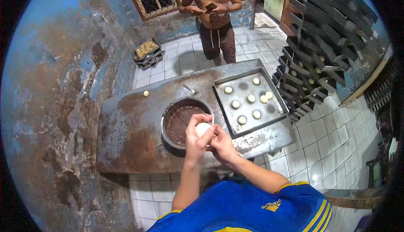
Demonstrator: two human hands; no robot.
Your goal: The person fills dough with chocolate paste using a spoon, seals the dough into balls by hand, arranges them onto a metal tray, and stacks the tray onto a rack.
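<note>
My left hand is wrapped around a pale, smooth piece of dough above the right side of a round bowl. The thumb and fingers of my right hand pinch the dough's near right edge. A dark brown, thick filling lies in the bowl. To the right, a square metal tray holds several round dough balls, two of them touching. What the dough may have inside is hidden by my fingers.
One small dough ball and a metal utensil lie on the worn table. Beyond the table stands another person, hands together around a dark object. Stacked trays rise at right; more trays sit on the floor.
</note>
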